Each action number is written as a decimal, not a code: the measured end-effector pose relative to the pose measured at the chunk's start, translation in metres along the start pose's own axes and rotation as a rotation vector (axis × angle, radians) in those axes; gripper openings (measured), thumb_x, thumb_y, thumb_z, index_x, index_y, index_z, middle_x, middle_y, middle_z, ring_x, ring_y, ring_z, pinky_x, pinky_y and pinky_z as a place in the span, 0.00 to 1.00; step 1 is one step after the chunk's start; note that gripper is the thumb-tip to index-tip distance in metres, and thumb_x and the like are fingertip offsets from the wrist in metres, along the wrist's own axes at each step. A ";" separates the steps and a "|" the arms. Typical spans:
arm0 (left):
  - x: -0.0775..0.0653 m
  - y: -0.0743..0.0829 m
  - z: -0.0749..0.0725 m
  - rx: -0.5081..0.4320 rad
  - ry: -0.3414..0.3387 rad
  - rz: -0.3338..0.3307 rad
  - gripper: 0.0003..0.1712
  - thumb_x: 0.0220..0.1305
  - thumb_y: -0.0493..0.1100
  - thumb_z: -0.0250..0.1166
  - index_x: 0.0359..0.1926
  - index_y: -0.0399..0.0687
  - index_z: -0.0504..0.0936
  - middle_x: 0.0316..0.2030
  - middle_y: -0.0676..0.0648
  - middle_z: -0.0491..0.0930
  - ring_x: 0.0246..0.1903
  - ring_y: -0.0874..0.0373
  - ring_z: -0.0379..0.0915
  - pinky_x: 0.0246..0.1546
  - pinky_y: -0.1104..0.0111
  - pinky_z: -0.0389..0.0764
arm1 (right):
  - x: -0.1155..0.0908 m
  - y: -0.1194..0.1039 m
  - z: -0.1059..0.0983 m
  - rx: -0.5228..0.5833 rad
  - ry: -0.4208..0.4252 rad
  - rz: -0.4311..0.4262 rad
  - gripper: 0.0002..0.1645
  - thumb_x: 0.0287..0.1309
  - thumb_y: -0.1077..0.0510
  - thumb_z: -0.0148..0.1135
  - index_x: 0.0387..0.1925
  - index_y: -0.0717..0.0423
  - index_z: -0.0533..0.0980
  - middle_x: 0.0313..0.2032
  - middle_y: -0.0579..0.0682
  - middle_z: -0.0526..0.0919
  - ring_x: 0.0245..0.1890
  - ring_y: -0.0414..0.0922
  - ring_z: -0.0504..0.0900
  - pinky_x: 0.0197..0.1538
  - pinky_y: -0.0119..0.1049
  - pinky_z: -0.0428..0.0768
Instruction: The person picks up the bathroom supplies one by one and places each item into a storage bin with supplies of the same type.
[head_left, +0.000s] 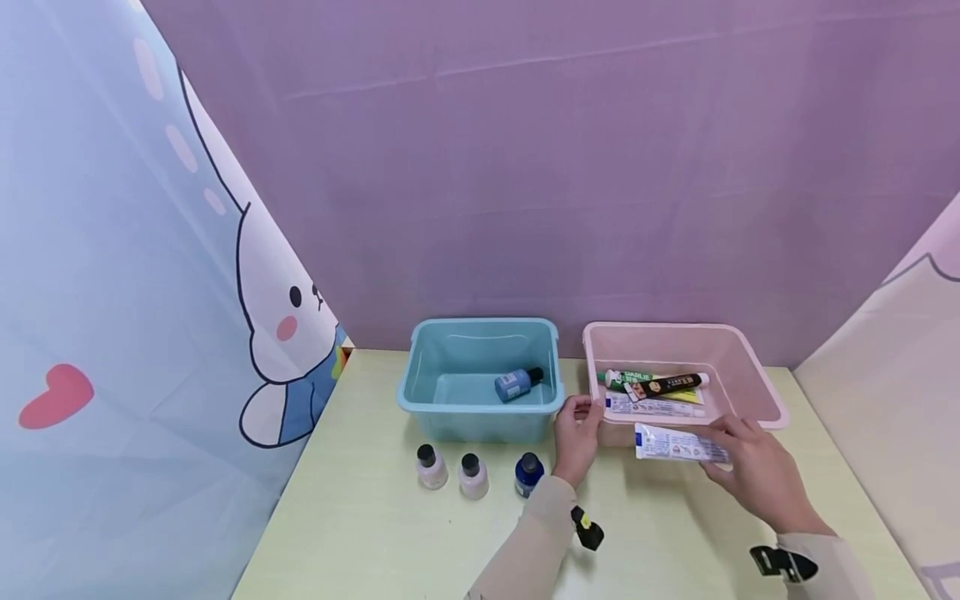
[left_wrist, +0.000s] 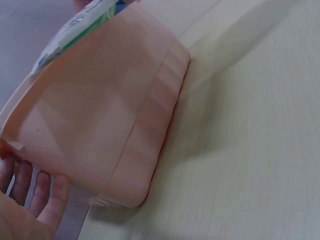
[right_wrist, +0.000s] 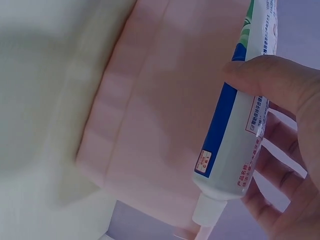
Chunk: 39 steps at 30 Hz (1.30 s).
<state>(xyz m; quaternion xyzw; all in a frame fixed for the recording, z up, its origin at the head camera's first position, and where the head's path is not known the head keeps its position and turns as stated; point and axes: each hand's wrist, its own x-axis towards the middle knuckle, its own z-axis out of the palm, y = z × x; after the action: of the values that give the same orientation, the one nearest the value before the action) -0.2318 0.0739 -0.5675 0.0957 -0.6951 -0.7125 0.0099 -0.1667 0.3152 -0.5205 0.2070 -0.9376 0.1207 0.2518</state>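
My right hand [head_left: 765,475] pinches a white and blue toothpaste tube [head_left: 675,444] between thumb and fingers, just over the front rim of the pink basket [head_left: 750,367]. In the right wrist view the white cap [right_wrist: 209,210] of this tube points down. My left hand [head_left: 577,442] grips the basket's front left corner, with the fingers [left_wrist: 55,200] against its side below the rim. Inside the pink basket lie a green and yellow Darlie tube [head_left: 622,379], a black tube [head_left: 667,385] across it and another white toothpaste tube [head_left: 652,407].
Left of the pink basket stands a blue basket [head_left: 480,425] with a blue bottle [head_left: 517,384] lying in it. In front are two pale bottles [head_left: 432,468] with black caps and a dark blue bottle [head_left: 528,473] beside my left wrist. Cloth [head_left: 525,167] hangs behind the table.
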 end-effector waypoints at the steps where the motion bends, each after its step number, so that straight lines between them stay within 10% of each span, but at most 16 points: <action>1: 0.000 0.000 0.000 0.002 0.000 0.000 0.08 0.74 0.51 0.63 0.48 0.59 0.82 0.44 0.58 0.79 0.46 0.61 0.74 0.46 0.70 0.83 | 0.001 0.000 -0.001 0.002 0.002 -0.003 0.32 0.28 0.60 0.83 0.45 0.53 0.87 0.38 0.48 0.84 0.34 0.47 0.76 0.31 0.45 0.75; 39: -0.002 0.002 0.000 -0.011 -0.006 -0.005 0.10 0.74 0.50 0.63 0.50 0.54 0.81 0.45 0.56 0.79 0.45 0.61 0.74 0.44 0.70 0.84 | 0.050 0.022 -0.012 0.018 0.037 -0.063 0.29 0.33 0.60 0.82 0.45 0.57 0.85 0.40 0.55 0.84 0.43 0.53 0.78 0.41 0.54 0.79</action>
<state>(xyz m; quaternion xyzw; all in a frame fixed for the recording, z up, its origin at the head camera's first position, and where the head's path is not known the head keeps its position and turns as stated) -0.2303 0.0737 -0.5649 0.0951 -0.6909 -0.7166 0.0063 -0.2106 0.3222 -0.4866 0.2365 -0.9248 0.1248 0.2707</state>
